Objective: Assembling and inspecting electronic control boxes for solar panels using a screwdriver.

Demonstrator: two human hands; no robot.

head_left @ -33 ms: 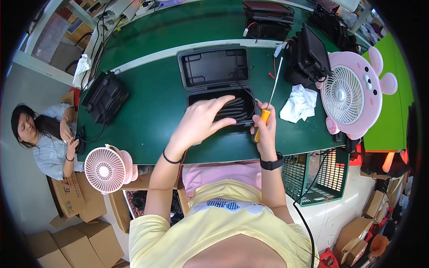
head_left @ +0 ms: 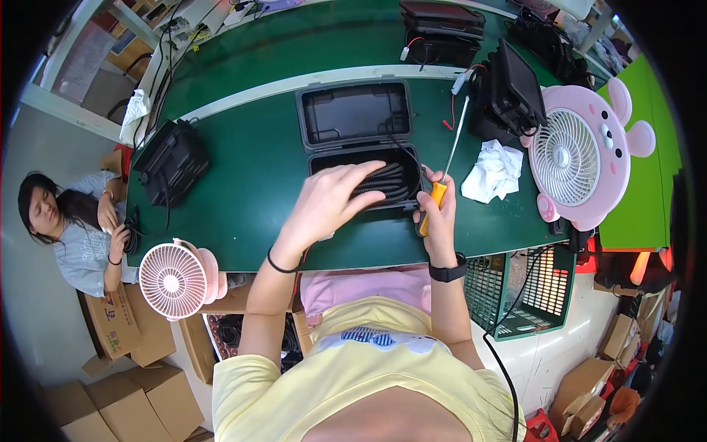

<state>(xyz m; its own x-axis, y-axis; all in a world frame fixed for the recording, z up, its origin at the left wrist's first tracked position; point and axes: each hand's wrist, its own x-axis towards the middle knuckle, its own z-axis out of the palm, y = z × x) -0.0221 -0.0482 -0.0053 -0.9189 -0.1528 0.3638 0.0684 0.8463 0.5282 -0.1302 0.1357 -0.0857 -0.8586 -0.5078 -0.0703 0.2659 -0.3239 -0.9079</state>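
An open black hinged case [head_left: 353, 79] lies on the green table in front of me, its lid tipped back. Inside it is a coiled black cable [head_left: 390, 180]. My left hand [head_left: 328, 199] rests over the case's left side, thumb and index finger spread apart beside the coil; its other fingers are partly hidden. At the case's right side, my right hand [head_left: 440, 228] is closed round a screwdriver [head_left: 438, 194] with a yellow and dark handle. The screwdriver's long metal shaft points up and away from me.
Right of the case lie crumpled white tissue [head_left: 493, 171], black cases [head_left: 508, 96] and a pink fan [head_left: 574, 155]. At left are another black case [head_left: 173, 162], a small pink fan [head_left: 173, 280] and a person [head_left: 85, 228] handling black cable. A green crate [head_left: 526, 287] stands below the table's right edge.
The open case has shifted very slightly to the right. The black case at left has moved a little, and its cable now hangs straighter. My hands keep nearly the same pose.
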